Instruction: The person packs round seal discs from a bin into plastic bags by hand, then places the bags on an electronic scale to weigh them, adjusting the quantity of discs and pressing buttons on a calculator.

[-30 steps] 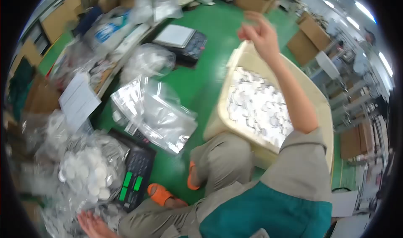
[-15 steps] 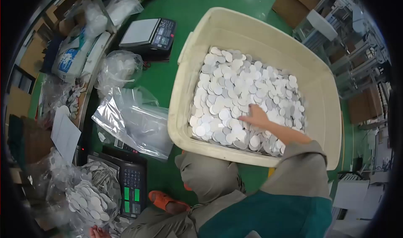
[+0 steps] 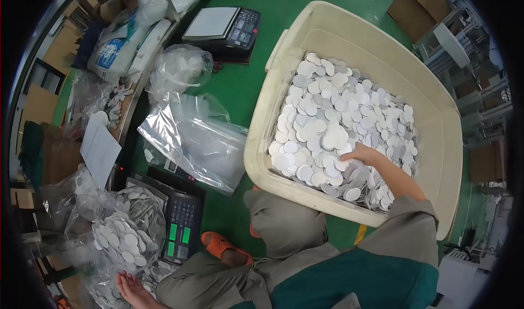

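A large cream tub (image 3: 255, 162) holds a heap of round, thin white discs (image 3: 314, 104). My right hand (image 3: 363, 155) is among them, its thumb and fingers closed round a small stack of discs, with part of the hand hidden. At the lower left, my left hand (image 3: 131, 288) is palm up with its fingers apart, holding nothing, beside an open clear plastic bag (image 3: 158, 222) full of discs. The bag rests on a black scale (image 3: 183, 219) with lit green display panels.
A second scale (image 3: 213, 22) stands near the top. Clear plastic bags (image 3: 204, 145) lie left of the tub. A paper sheet (image 3: 100, 151) hangs by the shelf edge. Cardboard boxes (image 3: 417, 9) and metal racks are at the right.
The right hand was raised over the tub a second ago, then came down into the discs and now grasps some. The view has shifted, and more of my left hand shows than half a second ago.
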The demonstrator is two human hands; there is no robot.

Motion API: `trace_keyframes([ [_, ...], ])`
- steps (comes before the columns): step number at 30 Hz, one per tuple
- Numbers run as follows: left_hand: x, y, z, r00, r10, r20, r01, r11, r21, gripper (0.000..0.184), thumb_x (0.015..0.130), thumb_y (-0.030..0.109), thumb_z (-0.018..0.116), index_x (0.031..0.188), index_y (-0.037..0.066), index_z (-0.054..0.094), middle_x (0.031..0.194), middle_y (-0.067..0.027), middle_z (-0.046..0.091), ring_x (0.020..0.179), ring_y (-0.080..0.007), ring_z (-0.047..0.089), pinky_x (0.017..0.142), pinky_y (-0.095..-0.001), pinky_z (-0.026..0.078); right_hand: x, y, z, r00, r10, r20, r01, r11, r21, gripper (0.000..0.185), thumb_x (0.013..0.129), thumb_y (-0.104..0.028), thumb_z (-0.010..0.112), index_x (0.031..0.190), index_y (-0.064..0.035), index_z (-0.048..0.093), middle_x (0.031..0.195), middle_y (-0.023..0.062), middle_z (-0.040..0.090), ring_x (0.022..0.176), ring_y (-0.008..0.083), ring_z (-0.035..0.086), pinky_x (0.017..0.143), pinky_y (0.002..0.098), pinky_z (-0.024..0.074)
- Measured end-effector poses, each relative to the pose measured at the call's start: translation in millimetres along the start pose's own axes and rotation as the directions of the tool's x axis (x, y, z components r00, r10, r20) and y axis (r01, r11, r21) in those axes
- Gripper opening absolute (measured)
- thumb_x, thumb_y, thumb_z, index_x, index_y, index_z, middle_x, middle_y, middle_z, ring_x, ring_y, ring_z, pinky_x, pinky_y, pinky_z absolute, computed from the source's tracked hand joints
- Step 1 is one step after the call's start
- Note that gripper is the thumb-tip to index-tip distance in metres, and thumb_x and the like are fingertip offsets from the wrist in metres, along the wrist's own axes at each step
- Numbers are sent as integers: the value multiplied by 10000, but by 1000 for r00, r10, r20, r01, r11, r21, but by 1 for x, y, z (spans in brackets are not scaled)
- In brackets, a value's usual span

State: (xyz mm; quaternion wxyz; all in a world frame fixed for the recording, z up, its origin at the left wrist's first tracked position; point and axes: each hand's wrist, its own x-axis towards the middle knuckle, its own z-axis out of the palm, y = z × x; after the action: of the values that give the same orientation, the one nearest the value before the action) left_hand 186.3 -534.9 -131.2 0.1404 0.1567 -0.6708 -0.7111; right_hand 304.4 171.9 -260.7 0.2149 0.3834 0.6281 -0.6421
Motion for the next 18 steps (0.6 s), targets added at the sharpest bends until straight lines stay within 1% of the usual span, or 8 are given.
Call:
trace_keyframes([
  [1,-2,2,2,1000,9,5,-9,1000,-1,314,841,145,516,1138,53,470,1026,-22,538,847,-77,498,704,-202,394,-2,-4,10,997,-63,43,59,995,84,722,568,-177,780,1137,81,418,1083,147,519,941,189,544,802,319,450],
  [2,-2,3,3,1000,3,-3,-3,1000,16,315,840,147,517,1137,53,471,1024,-21,538,848,-77,497,705,-202,392,1,-5,9,996,81,32,-83,995,59,751,561,-163,780,1155,80,392,1088,161,507,934,195,541,784,321,459],
  [4,-5,5,10,999,-2,-48,4,999,38,316,838,155,522,1134,55,476,1013,-19,541,839,-77,497,705,-201,387,1,-5,18,983,80,-163,-105,982,-156,797,518,-257,790,1118,107,414,1028,167,512,913,220,535,721,314,458],
  [6,-6,6,13,999,10,-40,-7,997,72,295,838,160,526,1112,57,490,1007,-14,543,826,-77,501,707,-203,383,-4,-10,16,993,80,-85,-92,984,-152,835,491,-314,784,1095,134,421,1037,204,496,914,238,522,714,321,438],
  [9,-4,-3,0,1000,18,-17,-18,999,33,284,841,159,522,1112,77,493,1021,-6,545,846,-72,491,708,-198,373,-2,-31,-8,987,60,-148,-146,712,-687,894,468,-477,759,1084,106,475,1015,186,535,928,244,532,737,314,444],
  [11,-1,-6,-6,1000,11,-10,-11,1000,29,286,839,155,523,1113,81,493,1021,-6,545,844,-70,491,712,-197,372,9,-42,-21,958,286,12,-182,641,-746,861,471,-536,731,1024,92,526,1011,186,542,913,238,543,718,297,451],
  [15,4,-10,-16,999,7,-53,-5,1000,29,283,838,152,524,1110,80,497,1013,-6,546,837,-71,492,709,-197,376,38,-27,-16,984,121,-128,-176,656,-734,724,444,-561,733,807,55,622,772,122,590,749,187,541,597,302,417],
  [18,0,-11,-14,997,27,-72,-26,1000,17,281,842,143,520,1112,68,497,1007,-13,551,822,-71,496,701,-198,386,30,-32,4,998,-6,-59,-30,807,-590,682,455,-448,778,822,99,601,855,169,593,772,201,561,615,301,438],
])
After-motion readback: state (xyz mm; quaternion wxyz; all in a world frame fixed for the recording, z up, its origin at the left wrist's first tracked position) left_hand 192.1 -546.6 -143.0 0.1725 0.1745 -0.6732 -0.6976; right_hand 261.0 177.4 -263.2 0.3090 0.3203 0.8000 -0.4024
